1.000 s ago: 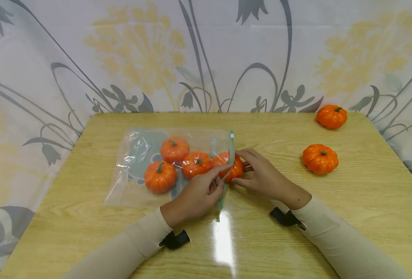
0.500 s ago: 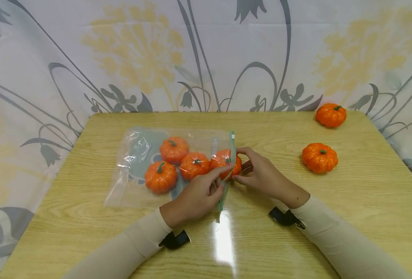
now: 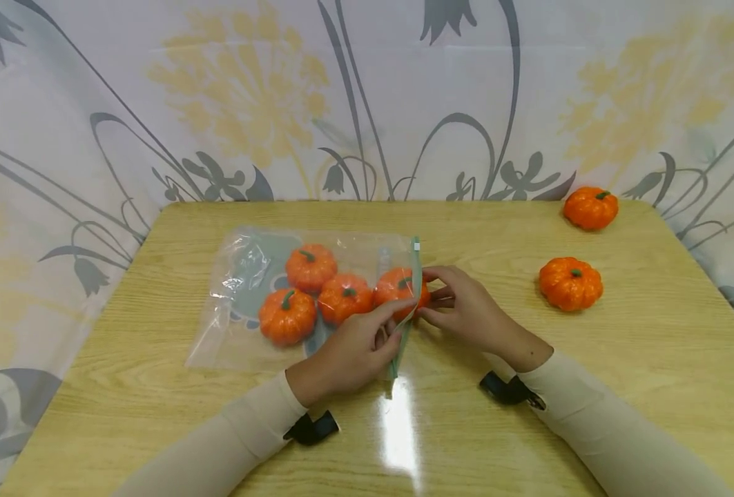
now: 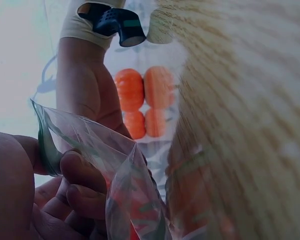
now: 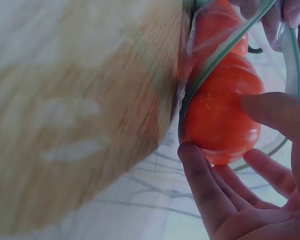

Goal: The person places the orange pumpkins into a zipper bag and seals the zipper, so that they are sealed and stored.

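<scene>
A clear zip bag with a green zip edge lies flat, its mouth facing right. My left hand pinches the near side of that edge between thumb and fingers; the left wrist view shows the raised film. At the mouth sits an orange toy pumpkin, mostly inside the bag. My right hand grips its outer end, thumb on one side and fingers on the other, as the right wrist view shows on the pumpkin. Several more pumpkins lie within the bag, left of this one.
Two loose pumpkins lie to the right on the wooden table: one nearer, the other by the far right corner. A patterned cloth hangs behind the far edge.
The pumpkin at the mouth has slid slightly left, deeper into the bag, with my right fingers following it. The middle pumpkin inside has shifted a little left. My left hand keeps its pinch.
</scene>
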Available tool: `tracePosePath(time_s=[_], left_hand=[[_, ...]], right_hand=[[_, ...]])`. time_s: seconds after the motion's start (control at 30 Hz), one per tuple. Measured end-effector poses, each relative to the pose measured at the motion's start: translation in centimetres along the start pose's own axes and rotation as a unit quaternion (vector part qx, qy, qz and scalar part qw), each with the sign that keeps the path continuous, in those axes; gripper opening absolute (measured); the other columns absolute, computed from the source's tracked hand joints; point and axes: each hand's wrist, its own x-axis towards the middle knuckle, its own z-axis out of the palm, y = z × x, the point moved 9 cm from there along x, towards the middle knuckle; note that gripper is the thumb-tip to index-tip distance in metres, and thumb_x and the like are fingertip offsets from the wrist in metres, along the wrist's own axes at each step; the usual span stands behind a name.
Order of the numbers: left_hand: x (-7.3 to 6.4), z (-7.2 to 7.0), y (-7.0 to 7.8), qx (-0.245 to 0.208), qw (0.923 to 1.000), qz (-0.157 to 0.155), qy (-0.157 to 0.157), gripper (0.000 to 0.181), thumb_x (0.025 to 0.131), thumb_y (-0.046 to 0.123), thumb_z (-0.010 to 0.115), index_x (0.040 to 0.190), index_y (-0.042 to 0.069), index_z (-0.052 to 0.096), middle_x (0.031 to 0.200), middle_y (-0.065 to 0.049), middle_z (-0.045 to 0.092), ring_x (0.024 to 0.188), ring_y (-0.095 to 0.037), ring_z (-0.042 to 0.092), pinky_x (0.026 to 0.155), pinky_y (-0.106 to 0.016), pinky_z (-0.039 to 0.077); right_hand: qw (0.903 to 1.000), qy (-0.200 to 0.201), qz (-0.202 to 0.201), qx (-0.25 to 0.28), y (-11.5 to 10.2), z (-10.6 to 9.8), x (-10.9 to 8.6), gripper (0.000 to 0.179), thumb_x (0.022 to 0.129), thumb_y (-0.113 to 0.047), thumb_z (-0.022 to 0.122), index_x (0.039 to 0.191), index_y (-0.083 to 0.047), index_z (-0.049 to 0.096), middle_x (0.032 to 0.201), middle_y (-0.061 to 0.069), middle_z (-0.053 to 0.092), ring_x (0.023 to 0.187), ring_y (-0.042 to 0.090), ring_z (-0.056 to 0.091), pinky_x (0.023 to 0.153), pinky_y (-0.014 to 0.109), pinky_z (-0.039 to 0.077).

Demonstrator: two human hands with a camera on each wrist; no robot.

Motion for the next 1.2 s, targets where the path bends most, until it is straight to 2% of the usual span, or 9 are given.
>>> tracePosePath(time_s=[0.27,0.47,0.57,0.77,0.87,1.2], left_hand=[[-0.08,0.09,-0.08,-0.002,1.0,-0.002,0.004,0.05,0.1,0.012,0.051,0.149,0.017,0.046,0.082,0.005,0.054,0.063,-0.006,0.049,0.057,-0.02,0.044],[-0.15,0.42,-0.27,0.0,0.9999,-0.009,-0.008,0.05,0.1,0.012,0.051,0.149,0.02,0.047,0.083,0.006,0.056,0.06,-0.003,0.047,0.055,-0.019,0.044],[-0.02,0.41,-0.22,-0.002,1.0,-0.007,-0.006,0.05,0.1,0.012,0.05,0.149,0.019,0.046,0.084,0.005,0.055,0.06,-0.004,0.047,0.055,-0.02,0.043],[0.01,0.44,-0.25,-0.005,0.9999,-0.01,-0.005,0.051,0.1,0.012,0.05,0.15,0.022,0.046,0.083,0.006,0.056,0.061,-0.005,0.049,0.056,-0.02,0.045],[-0.04,0.54,-0.27,-0.006,0.9999,-0.01,-0.009,0.051,0.101,0.012,0.05,0.15,0.021,0.045,0.084,0.007,0.057,0.061,-0.004,0.049,0.056,-0.021,0.046],[0.01,0.34,-0.1,-0.005,0.9999,-0.007,-0.008,0.049,0.101,0.012,0.05,0.15,0.019,0.045,0.083,0.006,0.056,0.061,-0.005,0.049,0.055,-0.02,0.044]], right_hand=[[0.9998,-0.003,0.005,0.019,0.33,0.16,0.01,0.046,0.091,-0.003,0.069,0.134,-0.002,0.052,0.137,0.019,0.057,0.108,0.035,0.07,0.086,0.038,0.059],[0.9996,-0.015,0.024,0.009,0.92,0.39,-0.26,0.044,0.095,-0.007,0.066,0.136,-0.001,0.054,0.138,0.022,0.057,0.108,0.037,0.07,0.087,0.042,0.059],[0.9997,-0.015,0.019,0.003,0.77,0.28,-0.32,0.043,0.096,-0.008,0.065,0.137,-0.002,0.054,0.137,0.021,0.058,0.108,0.036,0.07,0.087,0.044,0.059],[0.9996,-0.012,0.004,-0.026,0.38,0.14,-0.28,0.041,0.095,-0.008,0.066,0.135,-0.003,0.058,0.122,0.016,0.063,0.097,0.029,0.07,0.083,0.041,0.06],[0.9994,-0.011,0.005,-0.032,0.4,0.16,-0.38,0.04,0.095,-0.008,0.066,0.135,-0.002,0.058,0.117,0.015,0.065,0.098,0.028,0.069,0.082,0.04,0.059],[0.9993,-0.026,0.022,-0.014,0.56,0.36,-0.21,0.036,0.098,-0.014,0.062,0.134,-0.008,0.059,0.13,0.011,0.065,0.105,0.028,0.069,0.087,0.04,0.059]])
